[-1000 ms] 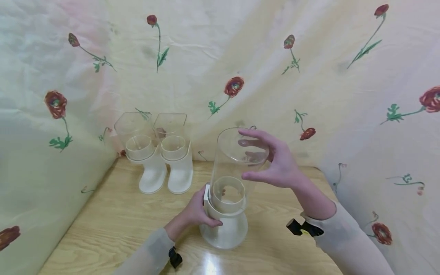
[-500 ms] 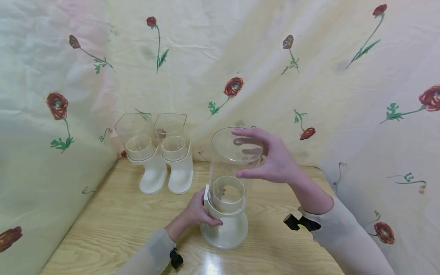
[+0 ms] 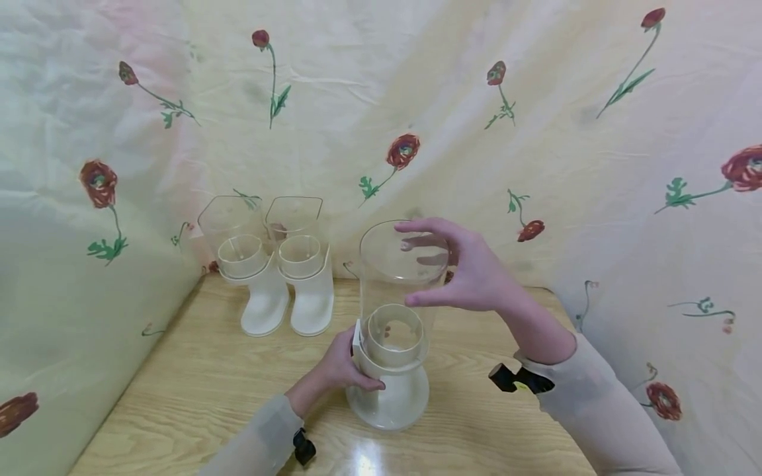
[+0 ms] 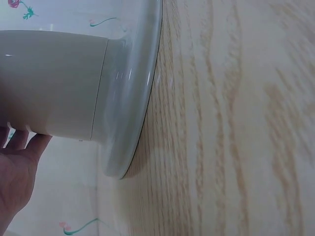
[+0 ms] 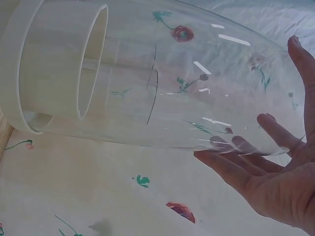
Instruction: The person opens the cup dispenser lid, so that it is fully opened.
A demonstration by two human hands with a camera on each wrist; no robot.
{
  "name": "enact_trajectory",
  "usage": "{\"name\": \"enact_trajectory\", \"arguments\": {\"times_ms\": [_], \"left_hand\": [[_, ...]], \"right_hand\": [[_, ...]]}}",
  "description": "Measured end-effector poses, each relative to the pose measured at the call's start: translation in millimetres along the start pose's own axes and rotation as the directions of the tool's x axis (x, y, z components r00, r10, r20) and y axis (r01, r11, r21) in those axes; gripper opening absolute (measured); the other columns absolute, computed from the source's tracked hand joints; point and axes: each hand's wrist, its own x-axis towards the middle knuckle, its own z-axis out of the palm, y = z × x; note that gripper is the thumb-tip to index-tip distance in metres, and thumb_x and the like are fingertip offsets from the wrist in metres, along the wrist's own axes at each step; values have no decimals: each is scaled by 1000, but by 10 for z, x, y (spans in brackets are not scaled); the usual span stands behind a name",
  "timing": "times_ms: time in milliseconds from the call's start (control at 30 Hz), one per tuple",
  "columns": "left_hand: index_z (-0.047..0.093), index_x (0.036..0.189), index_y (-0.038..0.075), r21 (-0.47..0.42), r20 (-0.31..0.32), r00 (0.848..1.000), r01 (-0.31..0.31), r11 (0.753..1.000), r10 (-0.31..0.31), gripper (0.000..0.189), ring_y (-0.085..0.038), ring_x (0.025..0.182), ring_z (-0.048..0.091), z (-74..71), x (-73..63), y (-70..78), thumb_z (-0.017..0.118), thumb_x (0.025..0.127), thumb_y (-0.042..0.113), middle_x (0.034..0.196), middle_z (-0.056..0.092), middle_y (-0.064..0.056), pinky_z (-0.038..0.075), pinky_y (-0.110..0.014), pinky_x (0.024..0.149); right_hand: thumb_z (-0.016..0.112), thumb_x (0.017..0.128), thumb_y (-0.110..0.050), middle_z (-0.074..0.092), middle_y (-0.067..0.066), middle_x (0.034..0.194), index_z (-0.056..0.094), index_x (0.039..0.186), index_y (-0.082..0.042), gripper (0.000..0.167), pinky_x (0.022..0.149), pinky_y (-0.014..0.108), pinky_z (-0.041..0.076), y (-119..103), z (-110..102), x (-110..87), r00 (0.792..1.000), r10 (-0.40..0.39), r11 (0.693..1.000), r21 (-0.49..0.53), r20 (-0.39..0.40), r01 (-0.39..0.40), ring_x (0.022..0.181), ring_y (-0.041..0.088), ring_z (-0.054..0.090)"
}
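My left hand (image 3: 341, 362) grips the upper part of a white stand (image 3: 393, 404) that has a round foot on the wooden table. Rising from the stand's top is a clear, wide-mouthed cylinder (image 3: 376, 287), its lower end around a cream ring (image 3: 395, 357). With thumb and fingers spread round it, my right hand (image 3: 470, 272) holds the cylinder near its rim. In the right wrist view, fingertips (image 5: 204, 156) lie along the wall of the clear cylinder (image 5: 197, 113). The left wrist view shows the stand's column (image 4: 54, 83) and its flared foot (image 4: 130, 103).
Two similar white stands (image 3: 262, 311) with cream rings and clear, angular-rimmed tops stand side by side at the back left of the table (image 3: 196, 396). A flower-printed cloth (image 3: 333, 86) hangs behind and along both sides.
The right hand and the cylinder's top have shifted left, so the cylinder, which leaned right, now stands nearly upright. The left hand keeps its grip on the stand.
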Motion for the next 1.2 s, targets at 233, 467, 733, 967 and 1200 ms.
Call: {"name": "enact_trajectory", "arguments": {"times_ms": [233,467,733,967,1200], "left_hand": [[57,142,8,2,24,1000,1,1000,-1,95,-24,124,69,20,14,-39,101,58,8,135,68,-28,54,-29,114],[56,144,6,8,22,1000,-14,1000,14,98,-27,125,69,12,6,-14,101,58,7,135,70,-20,54,-30,115],[56,144,4,6,16,1000,-14,1000,14,97,-22,125,69,6,-6,-29,101,57,5,135,71,-17,54,-30,115],[57,144,6,-3,13,1000,-9,1000,9,97,-35,125,69,-6,-18,-31,101,57,5,136,69,-24,54,-30,115],[57,144,9,-1,12,1000,6,1000,-6,97,-28,125,69,-16,-11,-14,101,57,6,135,72,-15,54,-29,114]], "right_hand": [[98,68,0,59,2,154,57,149,-9,91,103,43,64,13,-75,-40,1000,26,998,50,-6,-25,128,16,67],[97,66,6,59,1,154,57,148,-8,92,100,36,65,21,-112,-70,1000,18,996,84,-12,-17,129,19,67],[99,66,3,59,2,153,58,147,-11,92,99,45,65,21,-112,-51,1000,17,998,58,-6,-17,129,29,67],[99,67,0,61,3,151,60,146,-11,89,99,37,66,-3,-107,-7,999,33,998,52,2,-33,126,18,69],[101,67,-5,60,4,152,63,146,-15,87,98,39,66,-36,-94,46,998,58,998,2,5,-58,127,26,70]]}}
